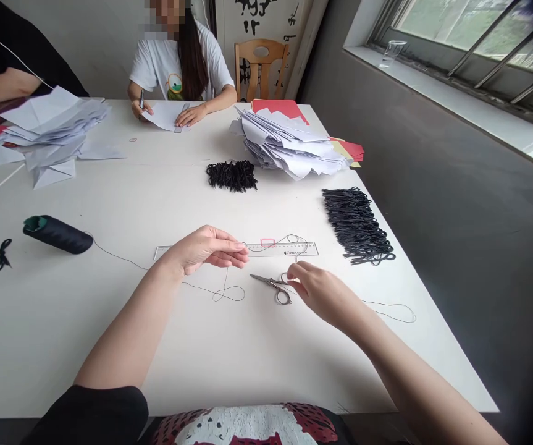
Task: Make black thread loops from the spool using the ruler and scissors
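My left hand [210, 248] is closed in a pinch above the clear plastic ruler [310, 249], with black thread [266, 249] coming from its fingertips. The thread loops over the ruler towards my right hand [311, 283]. That hand's bent fingers close at the upper handle ring of the small metal scissors [272, 282], whose blades point left; its fingertips are partly hidden. More thread lies in loose loops below my left hand and beyond my right wrist. At left, a spool of black thread [57, 235] lies on its side, its thread running towards my left hand.
A bundle of black cord loops [356, 225] lies near the table's right edge, a smaller bundle [231, 176] farther back. Stacks of paper [289, 139] stand behind. A small black knotted cord [3, 254] is far left. Across the white table [201, 352], a person [183, 68] holds a pen over paper.
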The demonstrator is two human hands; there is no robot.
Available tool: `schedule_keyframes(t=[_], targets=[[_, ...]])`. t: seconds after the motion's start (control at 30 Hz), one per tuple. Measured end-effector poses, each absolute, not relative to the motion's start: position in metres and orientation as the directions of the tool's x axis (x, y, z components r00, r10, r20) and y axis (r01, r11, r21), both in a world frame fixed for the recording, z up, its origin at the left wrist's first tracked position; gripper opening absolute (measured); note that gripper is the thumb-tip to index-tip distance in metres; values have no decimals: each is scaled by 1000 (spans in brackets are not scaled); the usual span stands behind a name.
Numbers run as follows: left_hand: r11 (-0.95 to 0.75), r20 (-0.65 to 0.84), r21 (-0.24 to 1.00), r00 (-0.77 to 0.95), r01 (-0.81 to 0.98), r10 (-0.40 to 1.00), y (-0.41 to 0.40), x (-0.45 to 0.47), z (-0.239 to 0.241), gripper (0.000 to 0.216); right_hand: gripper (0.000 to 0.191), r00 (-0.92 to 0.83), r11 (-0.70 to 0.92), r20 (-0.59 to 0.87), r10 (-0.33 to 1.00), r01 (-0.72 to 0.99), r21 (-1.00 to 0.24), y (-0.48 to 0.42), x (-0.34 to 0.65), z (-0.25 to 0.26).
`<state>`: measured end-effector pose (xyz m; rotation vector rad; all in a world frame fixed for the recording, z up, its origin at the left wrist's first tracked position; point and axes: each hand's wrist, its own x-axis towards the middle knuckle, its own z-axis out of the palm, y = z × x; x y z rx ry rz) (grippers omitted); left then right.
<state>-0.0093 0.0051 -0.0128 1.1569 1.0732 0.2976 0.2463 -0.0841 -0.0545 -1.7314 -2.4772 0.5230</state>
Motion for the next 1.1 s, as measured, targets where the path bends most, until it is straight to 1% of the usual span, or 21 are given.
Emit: schedule_keyframes(t=[0.07,0.2,0.27,0.3,0.37,0.43,0.5,0.53,0.6,0.67,0.73,0.83,0.9,0.97,1.1], targets=[[424,-531,847,499,320,685,5,-9,-12,25,13,-380,321,-157,912,896,-307,-88,242,-63],[405,-533,846,521,346,667,3,-8,-11,24,22,-373,336,-234,898,923,-186,-84,236,-70],[392,-529,848,538,357,656,3,-8,-10,24,24,-384,351,-256,887,921,-168,-82,236,-72],[387,-527,849,545,359,652,3,-9,-10,25,24,-393,352,-252,885,916,-193,-81,237,-73],[385,-523,852,552,355,649,2,-9,-10,25,25,-418,351,-198,887,887,-298,-80,241,-74],[383,-517,856,552,348,654,2,-10,-10,25,26,-446,367,-86,891,818,-444,-80,246,-74],[381,-509,861,550,338,662,3,-11,-10,23,18,-432,359,25,902,716,-599,-79,248,-71],[382,-506,863,549,332,666,3,-11,-10,23,13,-401,322,42,915,664,-675,-79,248,-69],[386,-502,865,543,322,673,3,-11,-11,24,11,-325,182,-15,946,566,-804,-77,247,-62],[393,-501,865,535,312,680,3,-10,-12,24,14,-284,37,-110,952,468,-883,-75,244,-54],[399,-502,865,526,305,686,2,-9,-13,25,16,-317,-35,-157,935,358,-933,-71,243,-48],[405,-509,861,510,308,693,1,-8,-13,26,25,-469,-115,-192,862,187,-976,-67,241,-41],[403,-509,860,506,312,696,1,-8,-13,27,27,-577,-155,-203,791,132,-979,-66,239,-36],[397,-505,863,512,312,695,1,-8,-13,27,28,-651,-131,-211,729,170,-977,-67,236,-31],[394,-508,861,538,320,673,1,-8,-12,24,32,-701,9,-262,663,358,-934,-68,227,-24]])
